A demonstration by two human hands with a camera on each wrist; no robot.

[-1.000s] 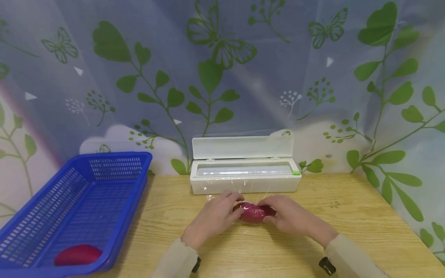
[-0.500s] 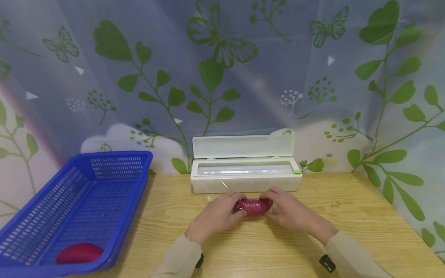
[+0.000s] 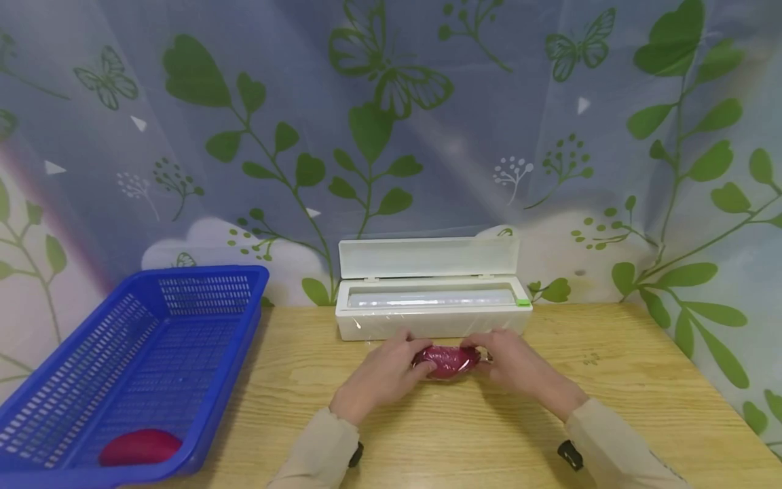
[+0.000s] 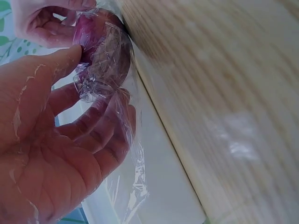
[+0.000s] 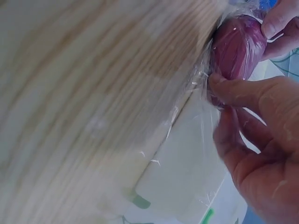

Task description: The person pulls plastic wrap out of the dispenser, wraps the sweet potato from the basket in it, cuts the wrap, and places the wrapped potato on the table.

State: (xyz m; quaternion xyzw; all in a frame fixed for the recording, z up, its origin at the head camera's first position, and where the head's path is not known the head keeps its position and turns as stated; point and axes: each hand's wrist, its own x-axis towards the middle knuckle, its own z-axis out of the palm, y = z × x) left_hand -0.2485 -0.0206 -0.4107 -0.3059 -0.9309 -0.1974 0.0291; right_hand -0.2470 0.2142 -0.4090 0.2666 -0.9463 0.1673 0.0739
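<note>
Currently, the oblong purple-red item point(image 3: 451, 362), wrapped in clear film point(image 4: 139, 184), lies between the two hands, just in front of the white box point(image 3: 434, 326) on the desk point(image 3: 476, 441). The left hand's point(image 3: 383, 370) grip pinches its left end; the right hand's point(image 3: 518, 367) grip pinches its right end.

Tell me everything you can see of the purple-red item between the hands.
The purple-red item, possibly a sweet potato, is elongated and rounded, shiny under clear, wrinkled plastic film that crumples at its ends, with some hanging loose. It is held roughly crosswise in front of the white cling-film box. The left hand grips one end, the right hand the other. Whether it touches the wooden table is hard to tell.
</note>
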